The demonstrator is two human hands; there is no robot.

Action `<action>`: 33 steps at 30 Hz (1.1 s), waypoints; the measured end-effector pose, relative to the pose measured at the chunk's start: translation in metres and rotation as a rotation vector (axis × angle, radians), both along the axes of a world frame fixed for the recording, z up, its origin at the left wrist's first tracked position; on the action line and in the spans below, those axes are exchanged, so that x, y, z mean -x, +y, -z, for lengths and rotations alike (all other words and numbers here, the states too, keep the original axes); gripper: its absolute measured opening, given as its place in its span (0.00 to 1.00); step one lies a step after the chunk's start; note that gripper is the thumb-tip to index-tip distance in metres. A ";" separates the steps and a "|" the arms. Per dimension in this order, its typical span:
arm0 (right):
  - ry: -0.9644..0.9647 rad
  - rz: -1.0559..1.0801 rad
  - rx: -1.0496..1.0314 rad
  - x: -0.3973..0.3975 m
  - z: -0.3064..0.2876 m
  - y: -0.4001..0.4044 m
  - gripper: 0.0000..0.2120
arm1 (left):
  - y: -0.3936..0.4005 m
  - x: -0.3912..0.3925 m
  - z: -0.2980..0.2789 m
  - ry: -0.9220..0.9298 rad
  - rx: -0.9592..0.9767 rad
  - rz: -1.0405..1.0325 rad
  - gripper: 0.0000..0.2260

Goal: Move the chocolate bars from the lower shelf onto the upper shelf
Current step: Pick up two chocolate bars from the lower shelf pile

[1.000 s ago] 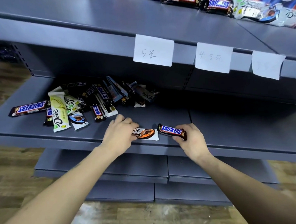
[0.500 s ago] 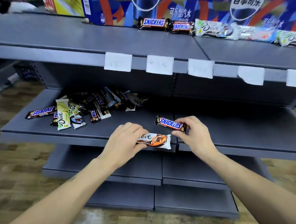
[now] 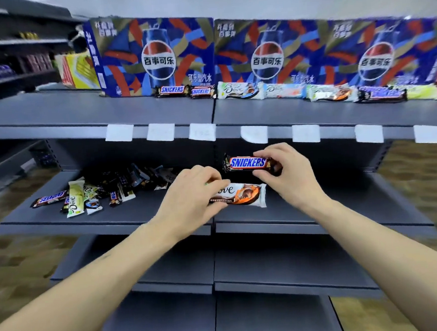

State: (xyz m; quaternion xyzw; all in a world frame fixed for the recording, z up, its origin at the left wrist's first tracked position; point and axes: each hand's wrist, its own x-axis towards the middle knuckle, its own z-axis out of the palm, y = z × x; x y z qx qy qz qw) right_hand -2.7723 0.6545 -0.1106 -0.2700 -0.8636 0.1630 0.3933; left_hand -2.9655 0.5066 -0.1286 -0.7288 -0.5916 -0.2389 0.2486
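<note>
Lifted clear of the lower shelf [image 3: 112,219] since a second ago: both bars. Right hand [image 3: 288,176] fingers pinching the Snickers bar [image 3: 248,162]; left hand [image 3: 189,206] fingers gripping the Dove bar [image 3: 240,195] by its end. Mid-carry. Next, probably: raise both, set down on the upper shelf [image 3: 105,113] beside the row there. Pile [image 3: 105,188] left below.

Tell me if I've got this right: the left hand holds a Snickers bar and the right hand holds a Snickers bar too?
Not quite. In the head view the left hand holds a white Dove bar; only the right hand holds a Snickers bar.
</note>
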 end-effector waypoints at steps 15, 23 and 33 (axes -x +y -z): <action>0.043 0.046 -0.099 -0.050 -0.085 0.058 0.17 | 0.055 -0.047 -0.081 0.054 -0.080 0.003 0.19; -0.034 0.096 -0.136 -0.035 -0.107 0.110 0.17 | 0.106 -0.021 -0.106 0.064 -0.121 0.005 0.19; -0.094 0.173 -0.122 -0.023 -0.105 0.169 0.16 | 0.172 0.003 -0.110 0.032 -0.120 0.029 0.17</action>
